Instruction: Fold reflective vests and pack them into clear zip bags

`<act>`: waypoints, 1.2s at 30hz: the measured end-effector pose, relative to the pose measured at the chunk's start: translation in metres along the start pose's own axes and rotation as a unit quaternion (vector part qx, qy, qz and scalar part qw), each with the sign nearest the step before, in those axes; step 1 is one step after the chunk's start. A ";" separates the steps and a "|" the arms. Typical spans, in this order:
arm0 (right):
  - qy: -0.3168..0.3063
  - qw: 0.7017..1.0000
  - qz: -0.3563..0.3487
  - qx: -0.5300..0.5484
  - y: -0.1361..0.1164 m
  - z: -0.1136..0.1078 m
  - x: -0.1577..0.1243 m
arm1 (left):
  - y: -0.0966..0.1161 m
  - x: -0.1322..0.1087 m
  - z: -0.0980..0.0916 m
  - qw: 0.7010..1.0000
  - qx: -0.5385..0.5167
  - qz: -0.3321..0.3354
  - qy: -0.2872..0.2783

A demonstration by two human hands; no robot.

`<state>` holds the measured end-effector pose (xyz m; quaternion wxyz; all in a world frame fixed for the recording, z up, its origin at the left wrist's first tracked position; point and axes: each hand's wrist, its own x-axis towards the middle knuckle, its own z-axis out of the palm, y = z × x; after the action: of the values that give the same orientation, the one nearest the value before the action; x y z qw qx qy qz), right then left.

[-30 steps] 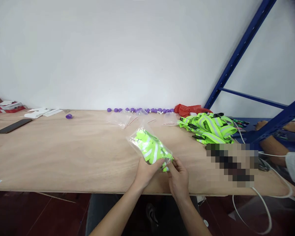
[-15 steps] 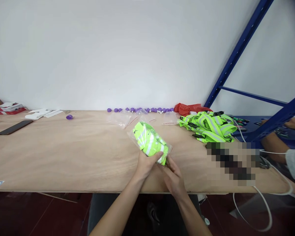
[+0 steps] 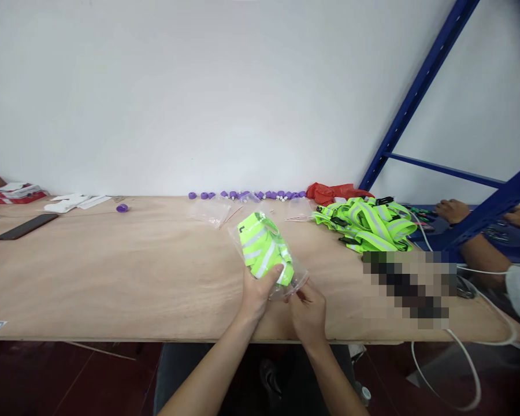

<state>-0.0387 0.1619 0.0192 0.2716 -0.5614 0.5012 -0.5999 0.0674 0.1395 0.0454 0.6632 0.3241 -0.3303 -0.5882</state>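
My left hand [image 3: 260,289] grips a clear plastic zip bag [image 3: 238,237] from below, thumb across its front. Inside lies a folded neon-yellow reflective strap [image 3: 264,248] with pale silver stripes. My right hand [image 3: 308,309] is closed at the bag's lower right end, its fingers pinching the edge near a red line. The bag is tilted, held above the front part of the wooden table [image 3: 112,277]. To the right is a heap of similar neon-yellow reflective straps [image 3: 368,222] with black buckles.
Several purple rings [image 3: 271,195] and flat clear bags [image 3: 214,211] lie by the wall. A red plastic bag [image 3: 335,192] is behind the strap heap. At left lie a dark flat object [image 3: 27,226] and white gloves [image 3: 65,202]. Past a blue frame [image 3: 416,104], another person's hands work.
My right hand has shifted from under the strap to the bag's open-looking end, now pinching its edge. More of the bag's end shows. A co-worker's hand has appeared beside the blue frame.
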 end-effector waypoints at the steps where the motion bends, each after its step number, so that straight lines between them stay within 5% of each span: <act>1: 0.020 1.000 -0.008 -0.004 0.000 0.001 0.002 | 0.001 -0.002 0.003 1.000 0.014 0.005 0.002; 5: 0.076 0.995 0.051 0.034 -0.008 0.009 0.009 | 0.005 -0.008 0.010 0.999 0.027 0.010 0.014; 9: 0.034 0.983 0.120 0.136 -0.012 0.014 0.010 | 0.003 -0.002 0.002 1.000 0.006 -0.013 -0.005; 13: -0.031 0.981 0.099 0.163 -0.013 0.013 0.009 | -0.002 0.006 -0.009 1.000 -0.007 -0.014 0.010; 20: 0.038 0.983 0.126 0.128 -0.015 0.026 0.015 | -0.003 -0.006 -0.004 0.999 0.029 -0.011 0.014; 23: 0.020 0.981 0.118 0.150 -0.013 0.034 0.010 | -0.001 -0.004 -0.007 0.999 0.039 -0.018 0.007; 27: -0.136 0.965 0.079 0.208 -0.009 0.020 -0.002 | 0.008 0.008 -0.022 0.999 0.035 -0.037 0.019; 29: -0.195 0.967 0.059 0.155 -0.002 0.000 -0.001 | 0.016 0.011 -0.030 0.997 0.039 -0.058 0.026; 33: -0.074 0.987 -0.105 -0.099 0.016 -0.043 0.020 | 0.029 0.006 -0.038 0.992 0.034 -0.120 0.019; 36: -0.082 0.914 -0.312 -0.245 0.020 -0.052 0.042 | 0.035 0.003 -0.037 0.985 0.054 -0.157 -0.037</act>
<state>-0.1018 0.1330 0.0247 -0.0350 -0.7855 0.4075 -0.4644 0.1175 0.1414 0.0529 0.5318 0.3854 -0.3307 -0.6777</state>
